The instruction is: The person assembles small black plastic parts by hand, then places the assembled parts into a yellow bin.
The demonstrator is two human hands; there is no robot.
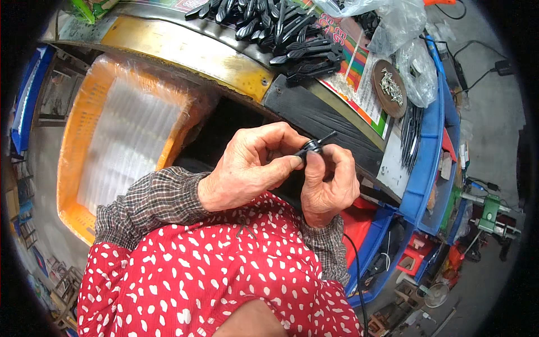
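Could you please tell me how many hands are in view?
2: the left hand and, beside it, the right hand, both holding the small black part.

Grey floor [488, 112] beside metal-edged workbench [174, 49]

Bright, even light covers the orange crate [70, 163] and, right of it, the left hand [238, 168] and right hand [331, 188], both fairly sharp. Above the crate, a metal strip [174, 50] throws back pale glare; just right of it, an opening [227, 129] sinks into deep shadow. Fisheye distortion bows straight edges all around the crate, and a black border swallows the corners.
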